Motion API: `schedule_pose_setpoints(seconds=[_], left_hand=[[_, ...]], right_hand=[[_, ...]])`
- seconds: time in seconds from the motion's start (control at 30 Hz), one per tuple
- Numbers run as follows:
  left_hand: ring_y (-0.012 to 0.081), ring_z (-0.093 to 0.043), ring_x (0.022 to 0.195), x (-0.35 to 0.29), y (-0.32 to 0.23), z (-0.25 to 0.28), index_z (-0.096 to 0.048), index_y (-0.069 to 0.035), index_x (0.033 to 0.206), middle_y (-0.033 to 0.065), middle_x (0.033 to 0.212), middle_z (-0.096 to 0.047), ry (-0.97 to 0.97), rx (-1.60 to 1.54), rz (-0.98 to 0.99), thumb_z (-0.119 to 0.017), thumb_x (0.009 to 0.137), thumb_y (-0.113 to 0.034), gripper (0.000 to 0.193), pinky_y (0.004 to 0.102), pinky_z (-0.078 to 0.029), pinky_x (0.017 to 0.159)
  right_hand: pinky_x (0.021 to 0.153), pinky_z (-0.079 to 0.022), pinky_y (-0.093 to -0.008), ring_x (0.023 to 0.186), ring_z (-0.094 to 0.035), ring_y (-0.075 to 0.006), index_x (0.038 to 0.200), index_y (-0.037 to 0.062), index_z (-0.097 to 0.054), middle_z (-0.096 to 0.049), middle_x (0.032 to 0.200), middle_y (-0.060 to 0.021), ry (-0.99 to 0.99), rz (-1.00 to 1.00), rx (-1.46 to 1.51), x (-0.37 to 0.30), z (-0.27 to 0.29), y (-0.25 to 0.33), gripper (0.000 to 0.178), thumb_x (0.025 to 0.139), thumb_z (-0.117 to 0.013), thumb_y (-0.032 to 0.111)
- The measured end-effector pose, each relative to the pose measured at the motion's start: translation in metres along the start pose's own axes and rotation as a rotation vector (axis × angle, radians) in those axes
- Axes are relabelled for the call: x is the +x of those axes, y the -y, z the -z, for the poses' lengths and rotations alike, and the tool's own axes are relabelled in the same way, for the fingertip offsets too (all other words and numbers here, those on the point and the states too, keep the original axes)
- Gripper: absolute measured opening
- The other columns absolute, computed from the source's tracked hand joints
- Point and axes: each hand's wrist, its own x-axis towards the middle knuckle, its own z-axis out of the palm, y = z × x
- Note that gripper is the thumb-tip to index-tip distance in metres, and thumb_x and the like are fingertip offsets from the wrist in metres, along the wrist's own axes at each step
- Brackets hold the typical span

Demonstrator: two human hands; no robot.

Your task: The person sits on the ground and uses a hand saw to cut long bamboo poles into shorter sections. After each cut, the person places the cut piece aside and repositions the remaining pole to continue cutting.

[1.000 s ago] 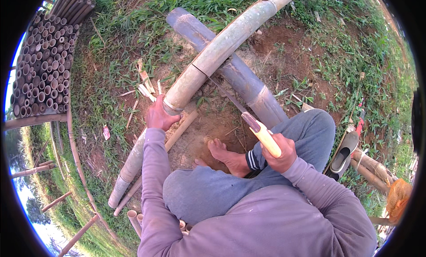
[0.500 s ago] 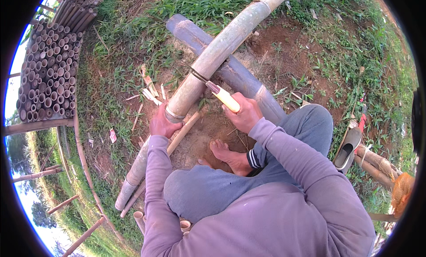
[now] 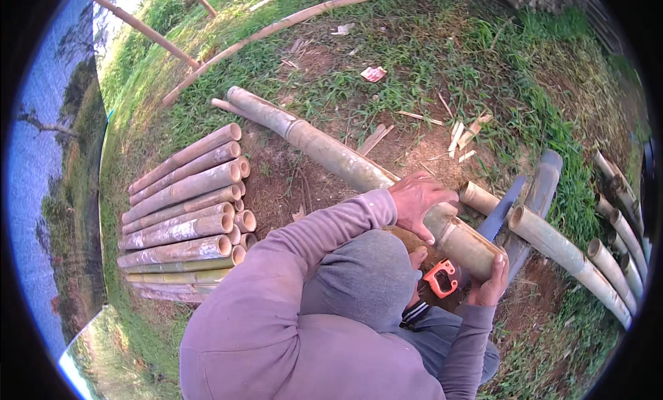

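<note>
A thick bamboo pole [image 3: 331, 151] slants across the view from upper left to its open end by my right hand. My left hand [image 3: 423, 203] lies over it with fingers and thumb spread around its sides. At the near end my right hand [image 3: 492, 283] grips the rim, fingers curled over the edge. Beyond that end a blue saw blade [image 3: 501, 213] lies against a grey log [image 3: 543, 182]. An orange saw handle [image 3: 440, 278] shows below the pole by my foot; whether it joins the blade is hidden.
Another bamboo length [image 3: 552, 238] rests across the grey log, and a thinner piece [image 3: 481, 197] ends near my left hand. To the left is a stack of cut bamboo [image 3: 183, 224]. More poles [image 3: 625, 227] lie at right. Split chips [image 3: 473, 131] litter the grass.
My view has swung to the left. The right hand has let go of the yellow-handled tool and now grips the pole's end. My left hand remains on the bamboo, now nearer its open end.
</note>
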Motion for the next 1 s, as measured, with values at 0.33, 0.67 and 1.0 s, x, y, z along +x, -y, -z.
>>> schedule_pose_setpoints(seconds=[0.33,0.67,1.0], left_hand=[[0.0348,-0.062,0.131,-0.166,0.151,-0.107,-0.052,-0.006,0.151,0.0163,0.141,-0.065,-1.527,-2.065,0.52,-0.09,0.078,-0.065,0.101,0.0523,-0.047,0.116],[0.0292,-0.066,0.122,-0.174,0.106,-0.099,-0.058,-0.009,0.141,0.01,0.128,-0.069,-1.519,-2.027,0.529,-0.087,0.086,-0.05,0.075,0.0516,-0.053,0.109],[0.0268,-0.065,0.123,-0.354,0.097,-0.047,-0.053,-0.005,0.147,0.0118,0.136,-0.065,-2.323,-1.372,0.671,-0.088,0.089,-0.047,0.08,0.0478,-0.051,0.11]], right_hand=[[0.106,-0.052,-0.0518,0.129,-0.061,-0.0353,0.151,0.0027,-0.049,-0.059,0.141,-0.0185,0.028,-0.095,0.015,-0.064,0.043,-0.043,0.07,0.106,-0.058,0.056],[0.111,-0.052,-0.0566,0.138,-0.059,-0.0376,0.151,0.0064,-0.052,-0.058,0.151,-0.0176,0.004,-0.177,-0.005,0.016,0.076,-0.031,0.079,0.101,-0.059,0.067],[0.098,-0.059,-0.0557,0.122,-0.068,-0.0335,0.146,0.0075,-0.054,-0.066,0.136,-0.0143,0.419,-0.223,-0.197,0.064,-0.172,-0.051,0.074,0.101,-0.066,0.065]])
